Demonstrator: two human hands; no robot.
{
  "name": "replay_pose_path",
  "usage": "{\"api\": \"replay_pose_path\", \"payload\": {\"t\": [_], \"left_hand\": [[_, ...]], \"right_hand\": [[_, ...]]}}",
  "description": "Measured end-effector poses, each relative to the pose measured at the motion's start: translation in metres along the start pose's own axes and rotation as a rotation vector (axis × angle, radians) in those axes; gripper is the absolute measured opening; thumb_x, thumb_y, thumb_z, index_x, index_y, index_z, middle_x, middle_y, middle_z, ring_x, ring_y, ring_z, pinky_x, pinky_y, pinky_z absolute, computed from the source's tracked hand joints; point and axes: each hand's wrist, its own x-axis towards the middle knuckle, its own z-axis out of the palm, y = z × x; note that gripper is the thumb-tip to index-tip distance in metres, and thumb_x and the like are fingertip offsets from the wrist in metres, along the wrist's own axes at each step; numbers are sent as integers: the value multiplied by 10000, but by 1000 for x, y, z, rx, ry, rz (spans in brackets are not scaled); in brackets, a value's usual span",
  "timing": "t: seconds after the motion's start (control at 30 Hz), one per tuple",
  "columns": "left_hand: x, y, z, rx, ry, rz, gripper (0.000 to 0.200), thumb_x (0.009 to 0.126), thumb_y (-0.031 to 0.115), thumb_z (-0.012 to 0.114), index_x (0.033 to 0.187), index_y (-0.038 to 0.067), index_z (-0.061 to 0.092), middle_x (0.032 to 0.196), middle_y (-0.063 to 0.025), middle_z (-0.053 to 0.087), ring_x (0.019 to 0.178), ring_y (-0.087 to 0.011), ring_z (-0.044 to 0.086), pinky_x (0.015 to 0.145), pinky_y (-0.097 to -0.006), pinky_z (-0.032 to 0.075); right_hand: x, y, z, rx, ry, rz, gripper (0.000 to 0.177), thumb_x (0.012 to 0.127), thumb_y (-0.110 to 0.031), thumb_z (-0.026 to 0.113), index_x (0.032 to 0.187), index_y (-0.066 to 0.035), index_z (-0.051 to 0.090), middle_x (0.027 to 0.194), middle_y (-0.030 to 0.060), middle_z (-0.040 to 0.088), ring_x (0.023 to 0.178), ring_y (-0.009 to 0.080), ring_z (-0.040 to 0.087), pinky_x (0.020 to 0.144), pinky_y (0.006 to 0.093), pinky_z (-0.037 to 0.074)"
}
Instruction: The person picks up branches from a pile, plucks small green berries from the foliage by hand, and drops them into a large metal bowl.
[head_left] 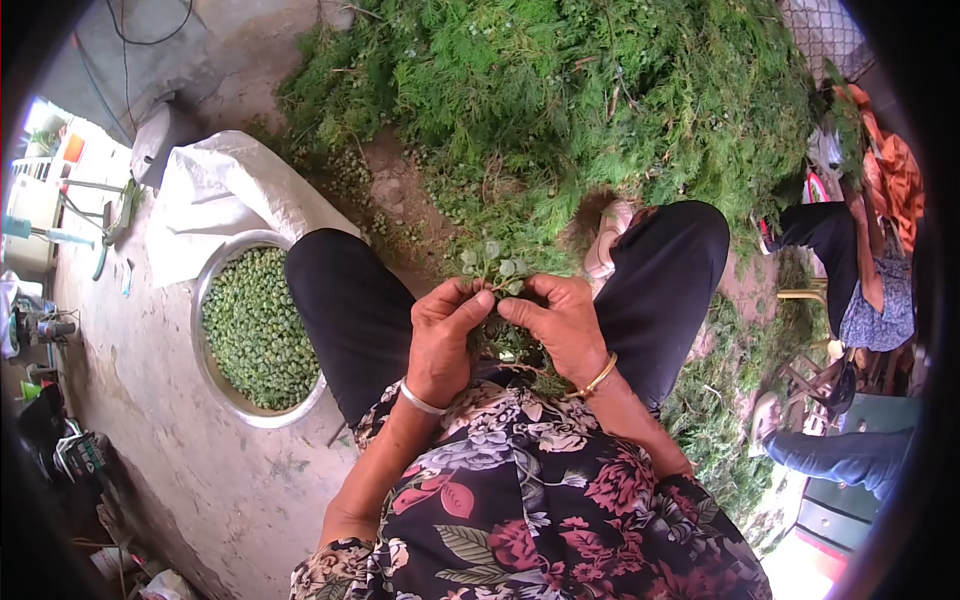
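Note:
Between my knees, a small green sprig (495, 265) with pale green, knobbly cones is pinched by both hands. My left hand (446, 335) is closed, its thumb and forefinger on the sprig's left side. Close beside it, my right hand (560, 322) grips the sprig's right side with thumb and finger. The cones stick up past the fingertips. Left of my legs, a round metal basin (208, 360) holds a heap of loose green cones (255, 330).
A large pile of cut evergreen branches (600, 110) spreads ahead of me. A white sack (215, 190) lies behind the basin. Other people sit on the right, one in dark trousers (815, 230). Branch scraps (715, 385) cover the floor to my right.

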Motion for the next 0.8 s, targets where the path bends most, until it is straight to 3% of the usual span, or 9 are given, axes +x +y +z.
{"api": "replay_pose_path", "payload": {"t": [0.1, 0.17, 0.2, 0.27, 0.4, 0.57, 0.63, 0.8], "left_hand": [[-2, 3, -1, -21, -40, -65, 87, 816, 12, 630, 899, -8, 615, 814, -23, 623, 711, -81, 559, 686, -224, 460], [-1, 1, -1, 22, -5, -67, 49, 827, 14, 604, 869, -6, 619, 770, 0, 602, 664, -63, 517, 636, -203, 414], [-2, 1, 0, 21, -6, -68, 49, 827, 14, 604, 869, -6, 619, 770, 0, 602, 664, -63, 517, 636, -203, 414], [-3, 5, 1, -19, -5, -86, 32, 820, 5, 608, 848, -7, 617, 752, 2, 599, 654, -62, 516, 633, -202, 410], [-4, 13, 1, -122, 12, -82, 20, 817, 2, 613, 833, -9, 615, 746, 6, 598, 658, -56, 514, 629, -201, 404], [-5, 9, 1, -6, -9, 43, 33, 829, 14, 611, 832, -19, 610, 754, 5, 601, 658, -49, 504, 622, -198, 393], [-5, 9, 0, 32, -20, 56, 37, 831, 17, 609, 827, -20, 608, 753, 6, 599, 657, -45, 497, 619, -194, 388], [-6, 6, 1, 137, -21, 44, 51, 833, 26, 606, 813, -20, 605, 744, 15, 589, 654, -36, 477, 606, -188, 375]], "right_hand": [[0, 8, 4, 10, 80, -137, 259, 733, -119, 722, 918, 34, 625, 681, 30, 587, 536, 76, 483, 522, 273, 416], [-1, 10, 7, -292, 259, -383, 186, 771, -102, 683, 886, 30, 620, 678, 18, 570, 548, 66, 482, 496, 229, 391], [-1, 5, 5, -294, 260, -383, 186, 771, -102, 683, 886, 30, 620, 678, 18, 570, 548, 66, 482, 496, 229, 391], [0, -8, -4, 434, -38, 68, 134, 804, -90, 650, 865, 20, 603, 688, 21, 574, 545, 69, 485, 473, 191, 364], [-3, -10, -22, 767, -69, 148, 136, 848, -73, 564, 914, 46, 565, 724, 75, 584, 554, 94, 506, 457, 202, 390], [-7, -20, -16, 775, -60, 54, 154, 852, -74, 545, 955, 40, 561, 772, 94, 600, 601, 105, 537, 445, 196, 401], [-4, -17, -12, 556, 22, 46, 186, 821, -83, 647, 941, 36, 567, 731, 58, 603, 547, 64, 518, 426, 192, 401], [-6, -9, 3, 185, 71, -46, 202, 790, -80, 712, 898, 28, 579, 680, 25, 589, 499, 33, 486, 424, 184, 390]]}}
